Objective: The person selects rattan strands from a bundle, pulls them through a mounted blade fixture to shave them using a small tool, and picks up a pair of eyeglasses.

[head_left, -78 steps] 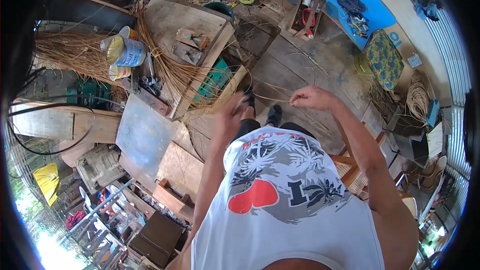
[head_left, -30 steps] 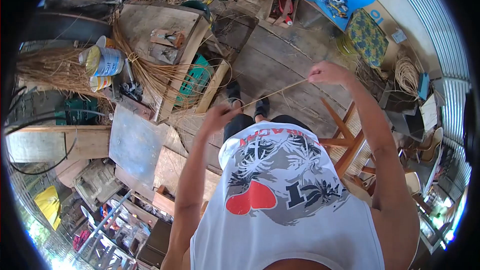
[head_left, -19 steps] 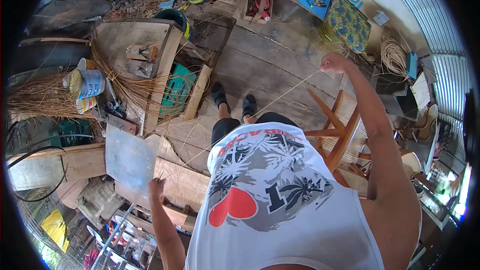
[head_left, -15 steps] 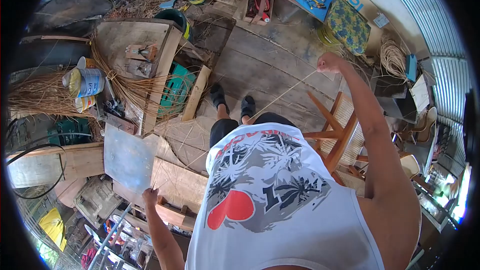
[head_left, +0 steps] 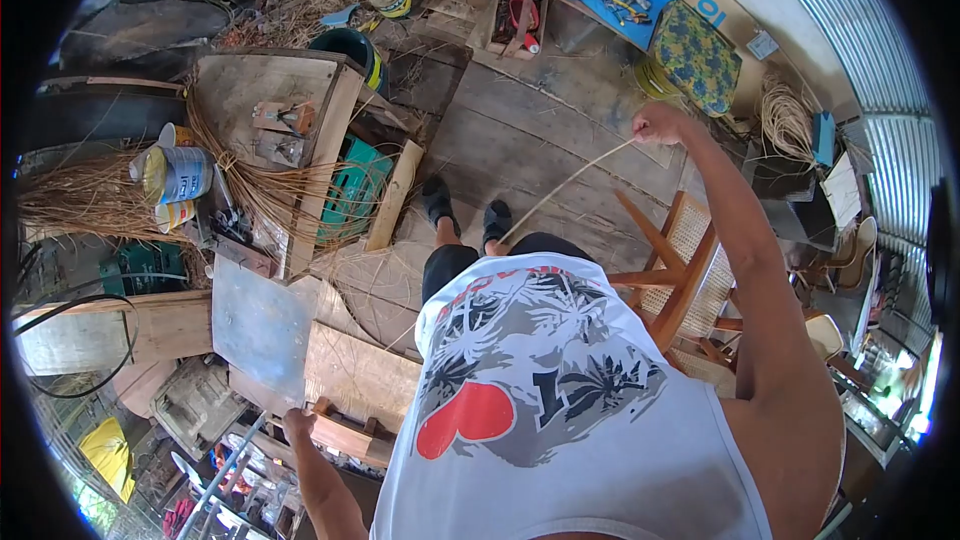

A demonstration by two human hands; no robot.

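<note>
So your right arm (head_left: pixel 752 250) is stretched way out ahead and off to your right, just a bit of elbow bend, with the right hand (head_left: pixel 658 124) curled in tight. Your left forearm (head_left: pixel 325 490) sticks out low on the other side, left hand (head_left: pixel 298 424) well apart from the right, grip too small to read.

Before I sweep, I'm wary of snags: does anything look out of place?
Yes: the bundle of strands, despite its tie, splays untidily past the edge of the wooden bench, partly hiding the green crate.
</note>
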